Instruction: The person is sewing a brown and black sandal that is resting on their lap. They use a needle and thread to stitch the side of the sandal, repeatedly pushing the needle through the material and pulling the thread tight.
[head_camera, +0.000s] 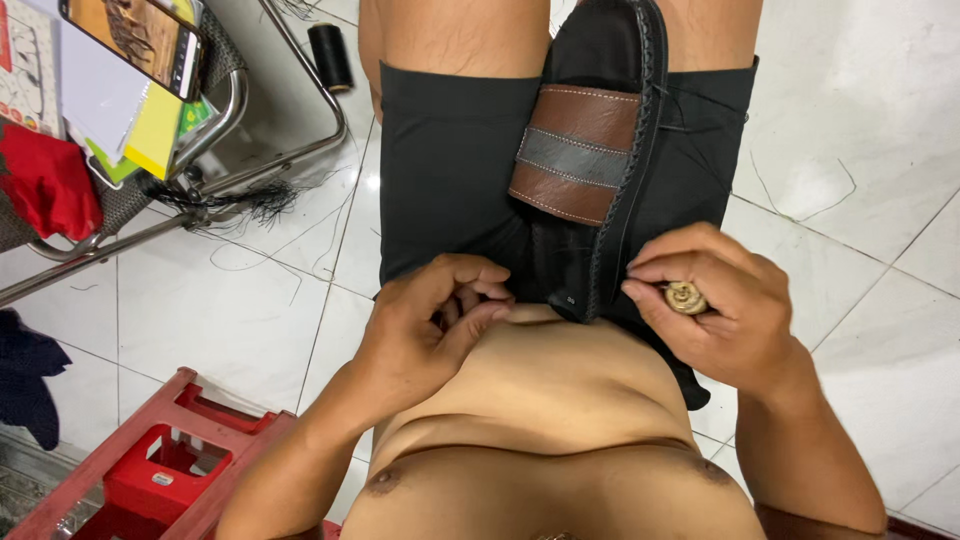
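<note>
On the lap of a seated person in black shorts (450, 160), a black sandal (600, 120) lies sole-edge up, wedged between the thighs with its heel end toward the belly. Its wide strap (578, 152) shows two brown bands and a grey one between them, edged with pale stitching, and a braided black seam runs along the rim of the sole. The right hand (720, 300) rests against that rim near the heel; its fingers (665, 268) are clenched around a small tool with a pale round wooden end (686, 297), the working tip hidden against the sandal. The left hand (430, 320) sits just beside the heel end, its fingers (480, 300) curled and pinched together; whether they grip a thread cannot be told. Black thread (690, 125) trails loosely across the shorts to the right of the sandal. On the white tiled floor (860, 150) lie loose black threads. A metal chair (260, 130) at upper left carries papers, a red cloth (45, 185) and a phone (135, 40) with a lit screen, and a spool of black thread (330, 55) stands beyond it. A red plastic crate (160, 470) sits at lower left.
</note>
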